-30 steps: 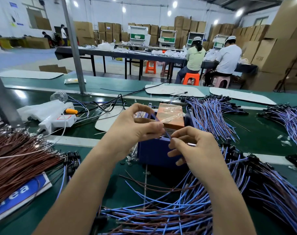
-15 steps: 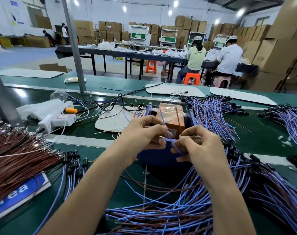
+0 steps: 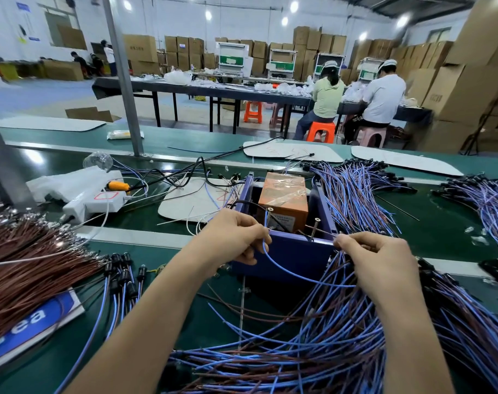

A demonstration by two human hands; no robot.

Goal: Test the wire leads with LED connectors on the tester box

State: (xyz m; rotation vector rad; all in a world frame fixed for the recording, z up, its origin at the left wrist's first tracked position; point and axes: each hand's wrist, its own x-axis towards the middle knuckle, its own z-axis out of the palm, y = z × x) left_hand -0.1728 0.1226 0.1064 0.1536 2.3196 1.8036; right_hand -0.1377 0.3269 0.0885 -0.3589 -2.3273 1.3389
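The tester box (image 3: pixel 293 253) is a blue open-topped case on the green bench, with an orange taped block (image 3: pixel 284 199) inside and two upright screws at its near rim. My left hand (image 3: pixel 236 237) pinches the end of one blue wire lead (image 3: pixel 287 273) beside the left screw. That lead sags in a loop across the box front toward my right hand (image 3: pixel 381 260). My right hand pinches a thin wire end next to the right screw. The lead's LED connector is hidden.
A heap of blue and brown leads (image 3: pixel 341 336) covers the bench at the front right, more bundles (image 3: pixel 352 191) lie behind the box. Brown wires (image 3: pixel 29 260) lie at the left with black connectors (image 3: pixel 122 268) beside them. A white device (image 3: pixel 91 200) sits at the back left.
My hands have moved apart: the left stays by the left screw, the right has gone to the right screw. The blue lead now hangs in a loop between them.
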